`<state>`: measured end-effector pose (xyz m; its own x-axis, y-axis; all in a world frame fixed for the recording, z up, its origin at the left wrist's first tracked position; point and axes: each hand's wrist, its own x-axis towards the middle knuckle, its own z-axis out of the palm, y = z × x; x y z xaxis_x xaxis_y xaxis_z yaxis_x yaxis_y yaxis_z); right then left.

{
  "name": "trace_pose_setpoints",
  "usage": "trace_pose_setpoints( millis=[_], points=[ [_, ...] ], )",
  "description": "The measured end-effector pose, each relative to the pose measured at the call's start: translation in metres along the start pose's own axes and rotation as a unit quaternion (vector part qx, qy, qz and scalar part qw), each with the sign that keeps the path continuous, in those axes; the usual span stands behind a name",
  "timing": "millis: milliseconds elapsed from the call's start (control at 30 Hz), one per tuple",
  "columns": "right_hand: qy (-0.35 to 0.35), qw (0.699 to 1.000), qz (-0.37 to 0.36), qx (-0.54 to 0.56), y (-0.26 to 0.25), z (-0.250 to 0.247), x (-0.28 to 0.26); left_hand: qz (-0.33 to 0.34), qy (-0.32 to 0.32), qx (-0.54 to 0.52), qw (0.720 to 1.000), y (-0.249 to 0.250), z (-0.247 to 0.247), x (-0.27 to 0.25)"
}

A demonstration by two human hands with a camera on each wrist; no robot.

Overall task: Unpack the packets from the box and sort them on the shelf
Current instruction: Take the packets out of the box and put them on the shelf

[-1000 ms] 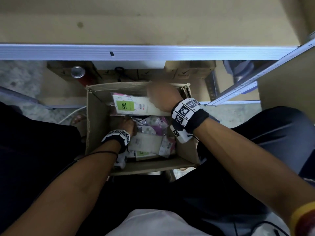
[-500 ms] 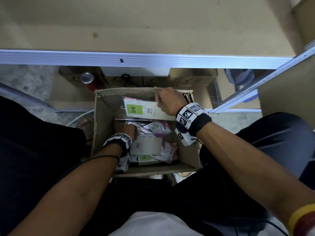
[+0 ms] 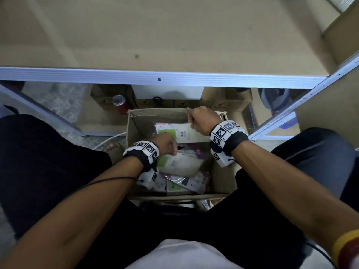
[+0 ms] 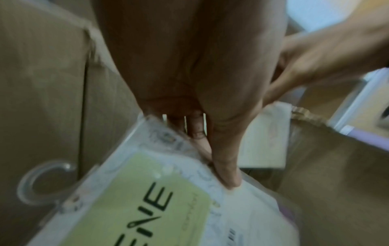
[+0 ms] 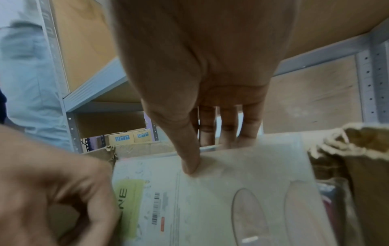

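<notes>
The right hand (image 3: 202, 121) pinched the top edge of a flat packet (image 5: 221, 191) standing against the box's (image 3: 134, 133) far wall; the left hand (image 3: 165, 143) pinched another packet (image 4: 147, 199) nearer the left wall. Both looked light, thin, slippery in film, best gripped by an edge.

Both hands, left (image 3: 165, 143) and right (image 3: 202, 121), each pinching.

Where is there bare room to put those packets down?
The shelf board behind the grey rail shows bare across its width. The box is crowded: packets fill it, and both hands reach inside.
</notes>
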<state>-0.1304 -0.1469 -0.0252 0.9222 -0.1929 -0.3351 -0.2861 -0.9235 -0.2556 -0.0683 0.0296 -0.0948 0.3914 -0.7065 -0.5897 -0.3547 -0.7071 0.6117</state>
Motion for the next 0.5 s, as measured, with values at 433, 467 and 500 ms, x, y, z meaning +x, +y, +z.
trace_pose_setpoints(
  millis=[433,467,500],
  points=[
    [0.067,0.997,-0.050,0.002,-0.015,-0.076,-0.044,0.175,0.090,0.135,0.971,0.055,-0.097,-0.089],
    [0.073,0.996,-0.055,0.003,-0.017,-0.086,-0.050,0.180,0.096,0.120,0.972,0.059,-0.106,-0.097],
    [0.079,0.995,-0.060,0.004,-0.020,-0.096,-0.056,0.186,0.098,0.106,0.972,0.064,-0.115,-0.105]
  ],
)
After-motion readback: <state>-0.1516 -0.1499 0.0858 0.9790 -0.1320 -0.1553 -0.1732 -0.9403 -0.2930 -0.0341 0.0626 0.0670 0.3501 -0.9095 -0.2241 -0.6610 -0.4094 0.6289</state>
